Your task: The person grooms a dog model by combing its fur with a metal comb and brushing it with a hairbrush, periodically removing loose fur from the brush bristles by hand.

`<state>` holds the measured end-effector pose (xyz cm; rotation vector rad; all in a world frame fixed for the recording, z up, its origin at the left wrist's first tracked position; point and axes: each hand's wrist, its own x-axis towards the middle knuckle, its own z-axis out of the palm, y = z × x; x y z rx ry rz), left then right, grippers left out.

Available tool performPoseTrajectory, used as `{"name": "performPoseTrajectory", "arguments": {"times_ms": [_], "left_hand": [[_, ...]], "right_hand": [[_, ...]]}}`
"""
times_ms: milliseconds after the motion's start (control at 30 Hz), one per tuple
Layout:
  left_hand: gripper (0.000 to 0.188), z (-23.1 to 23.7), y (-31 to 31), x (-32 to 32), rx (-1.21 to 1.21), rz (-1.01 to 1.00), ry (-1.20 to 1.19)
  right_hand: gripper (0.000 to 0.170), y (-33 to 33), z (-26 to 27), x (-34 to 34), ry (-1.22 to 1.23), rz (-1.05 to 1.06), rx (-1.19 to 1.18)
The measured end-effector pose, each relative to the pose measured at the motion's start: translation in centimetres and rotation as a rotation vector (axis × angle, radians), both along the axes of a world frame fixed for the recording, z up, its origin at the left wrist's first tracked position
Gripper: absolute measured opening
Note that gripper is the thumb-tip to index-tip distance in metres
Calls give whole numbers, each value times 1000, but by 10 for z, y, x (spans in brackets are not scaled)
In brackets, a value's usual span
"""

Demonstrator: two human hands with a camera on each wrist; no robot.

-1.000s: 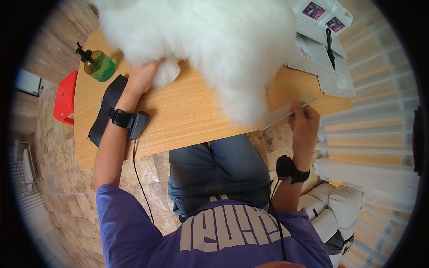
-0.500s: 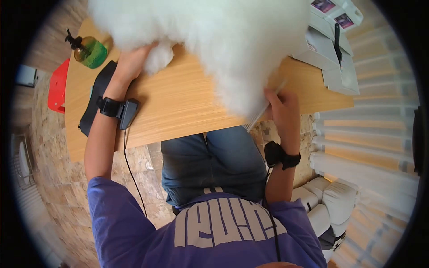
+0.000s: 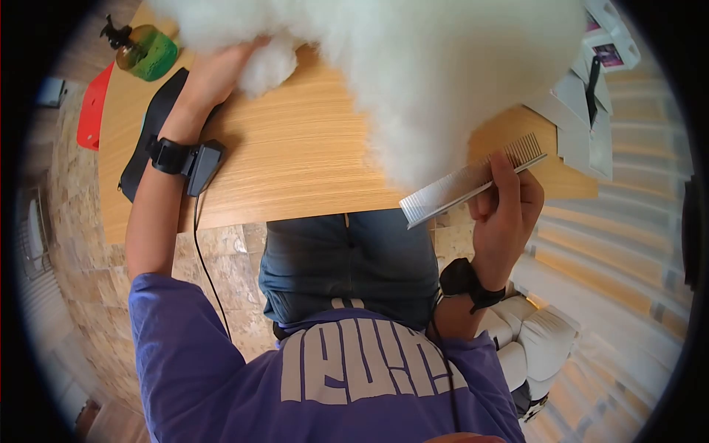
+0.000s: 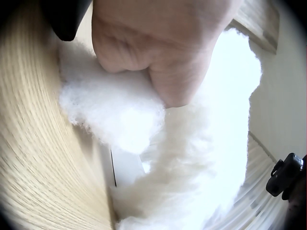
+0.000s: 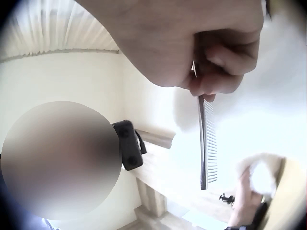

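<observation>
My right hand [image 3: 508,214] pinches the comb [image 3: 443,198] by its back, toward the right of the near edge of the table [image 3: 295,162], presumably leaving its teeth free for the white fur [image 3: 450,66]; my left hand [image 3: 218,77] grips a fluffy tuft [image 3: 269,68], probably steadying it. The lettering [image 3: 336,362] on my shirt [image 3: 196,354] I can't make out

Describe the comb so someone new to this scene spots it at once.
Find the wooden table, then the person's right hand at its near edge, beside the white fur. The comb is the long, straight metal strip in that hand. Its row of thin teeth and silvery colour set it apart from the black item by the white boxes.
</observation>
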<state>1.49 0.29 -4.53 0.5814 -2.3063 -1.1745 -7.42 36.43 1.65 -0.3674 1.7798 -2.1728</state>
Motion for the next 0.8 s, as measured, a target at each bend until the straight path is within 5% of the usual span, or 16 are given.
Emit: {"name": "performPoseTrajectory", "arguments": {"times_ms": [167,233,300,367,467,800], "left_hand": [[37,3,5,0,-73,-16,-85],[36,5,7,0,-97,127,-159],[35,-2,-1,-3,-149,85,-188],[32,-8,-5,-9,39,-167,104],[31,0,-5,-11,-137,-226,160],[37,1,-6,-14,-64,-276,221]], "right_hand": [[24,-36,2,12,34,4,205],[23,-37,-10,6,61,52,256],[25,-29,-18,-2,101,-73,329],[27,-20,-29,-12,181,-204,469],[30,-8,-45,-33,222,-275,539],[26,-10,-86,-61,226,-239,222]]}}
